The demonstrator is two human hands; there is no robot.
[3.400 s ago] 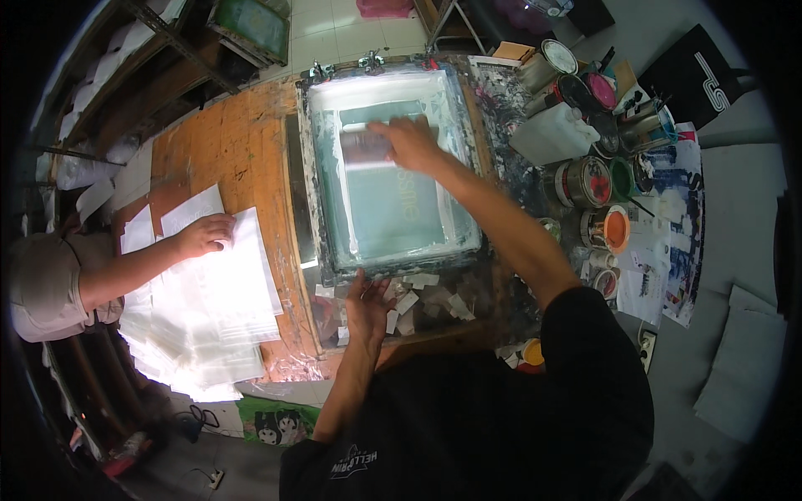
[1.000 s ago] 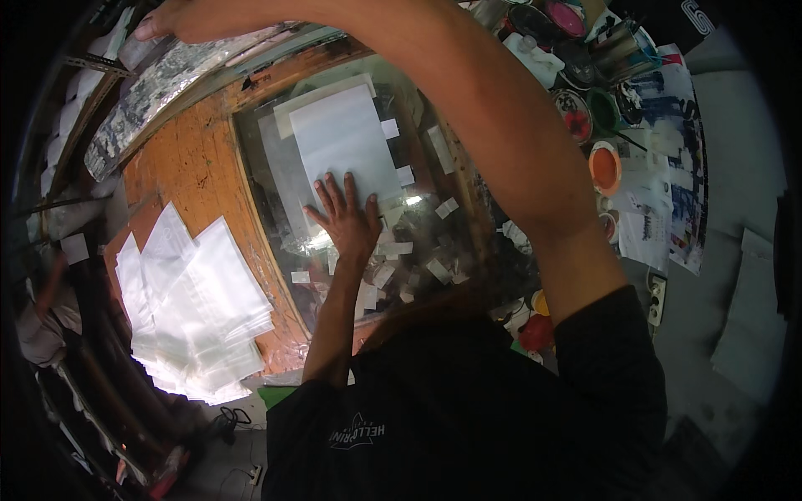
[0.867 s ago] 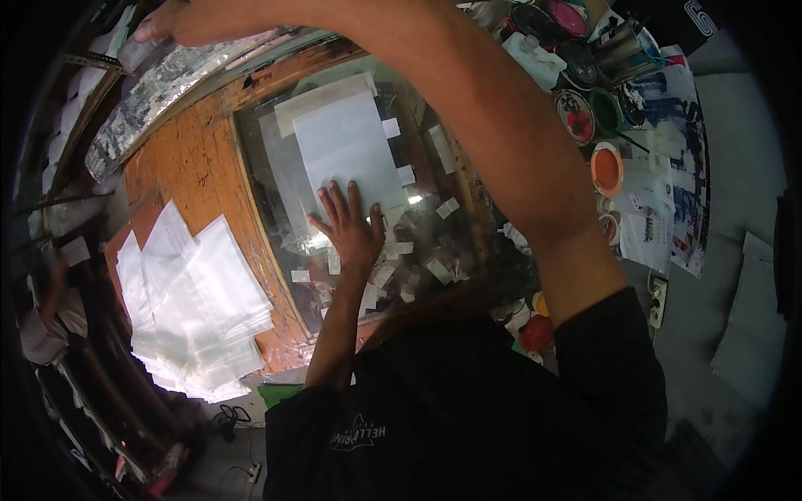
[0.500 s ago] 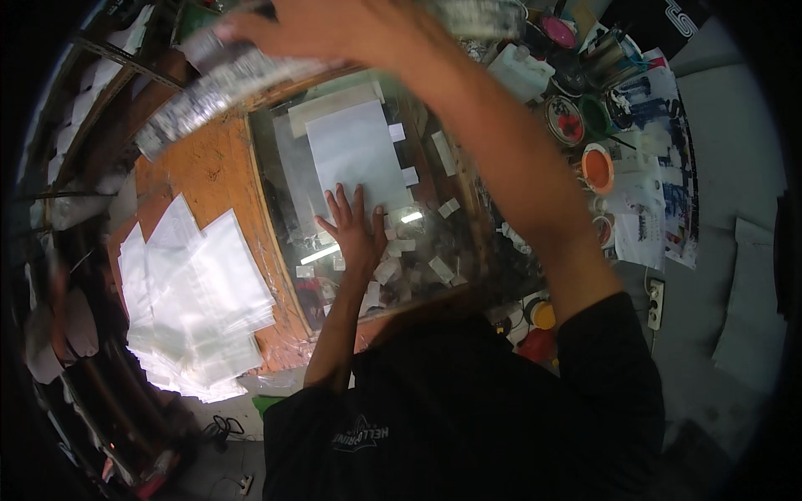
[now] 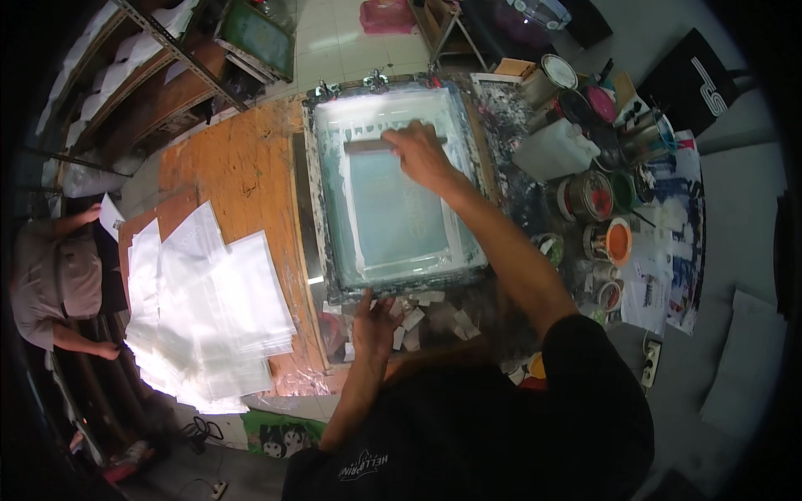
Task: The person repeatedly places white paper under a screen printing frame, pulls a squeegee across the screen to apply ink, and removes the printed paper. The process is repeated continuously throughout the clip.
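1. Your right hand (image 5: 422, 154) was clamped on the squeegee (image 5: 368, 146), with your fingers wrapped over its bar.
2. The squeegee lay crosswise on the mesh (image 5: 393, 225), toward its far end, within the screen frame (image 5: 418, 282).
3. Your left hand (image 5: 376, 327) had its fingers apart at the frame's near edge; one fingertip met that edge, but whether it pressed or lifted, you could not tell.
4. Pale ink edged the mesh inside the frame, and a row of metal clamps (image 5: 376, 79) stood along the far side.
5. Below your left hand's side of the frame, small paper scraps (image 5: 412, 319) were scattered over a dark surface.
6. To your left, a loose pile of white sheets (image 5: 209, 309) lay fanned on the orange-brown wooden table (image 5: 225, 159).
7. To your right, a whitish jug (image 5: 547, 150) stood near open tins, among them one with orange contents (image 5: 616, 240) and one stained red (image 5: 595, 194).
8. Beyond the pile, at the far left, a co-worker (image 5: 63, 284) held a white sheet (image 5: 109, 217) in one hand.
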